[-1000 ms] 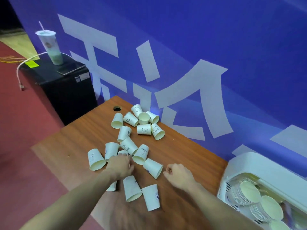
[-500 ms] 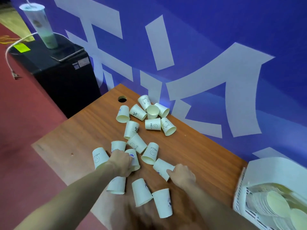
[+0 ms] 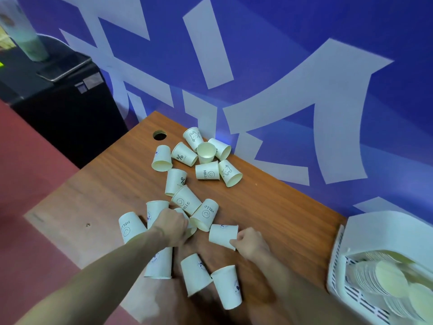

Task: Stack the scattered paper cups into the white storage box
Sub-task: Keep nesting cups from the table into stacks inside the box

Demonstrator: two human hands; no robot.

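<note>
Several white paper cups lie scattered on the wooden table (image 3: 276, 207), most on their sides. My left hand (image 3: 172, 227) grips one cup (image 3: 187, 227) in the middle of the pile, and the hand hides most of it. My right hand (image 3: 251, 241) pinches the rim end of another lying cup (image 3: 221, 235). A far cluster (image 3: 206, 156) sits near the blue wall. Three cups lie close to me, among them one at the front (image 3: 228, 286). The white storage box (image 3: 375, 233) stands at the right, with rows of stacked cups (image 3: 384, 280) inside.
A blue wall with large white shapes (image 3: 304, 90) runs behind the table. A black cabinet (image 3: 61, 106) stands at the left with a tall drink cup (image 3: 23, 31) on it. The table has a round cable hole (image 3: 159, 135). Red floor lies to the left.
My right hand has moved left onto a lying cup and taken hold of it. My left hand has closed on a cup in the pile. The view has shifted down and nearer.
</note>
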